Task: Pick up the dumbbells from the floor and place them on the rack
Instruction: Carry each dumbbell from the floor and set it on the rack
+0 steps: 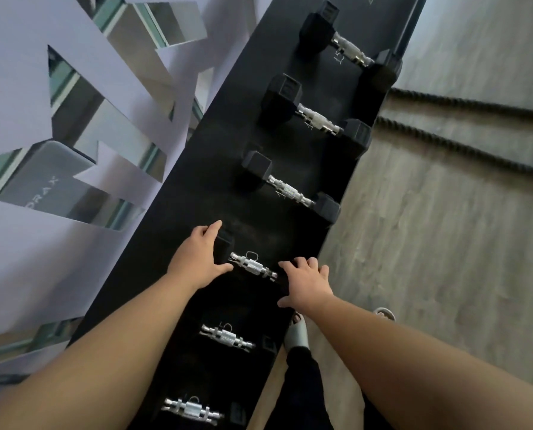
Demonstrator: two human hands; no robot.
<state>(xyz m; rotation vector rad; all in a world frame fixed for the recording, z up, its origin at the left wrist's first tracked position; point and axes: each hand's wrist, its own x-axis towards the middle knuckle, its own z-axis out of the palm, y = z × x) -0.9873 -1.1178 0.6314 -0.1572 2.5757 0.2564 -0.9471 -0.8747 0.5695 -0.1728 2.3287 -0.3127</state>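
Note:
A long black rack [197, 187] runs from bottom centre to top right, with several black hex dumbbells lying across it. One dumbbell [252, 267] with a chrome handle lies on the rack between my hands. My left hand [197, 259] rests on its far black head, fingers spread over it. My right hand [308, 283] lies flat over its near head, which it hides. Neither hand wraps the handle. Three more dumbbells [293, 190] sit farther up the rack, and two more [226, 336] lie nearer to me.
To the left of the rack a mirrored wall [72, 119] with pale angular panels stands. Wood-look floor [445, 243] lies on the right, with two black battle ropes [476, 150] across it. My foot in a grey slipper [297, 332] stands beside the rack.

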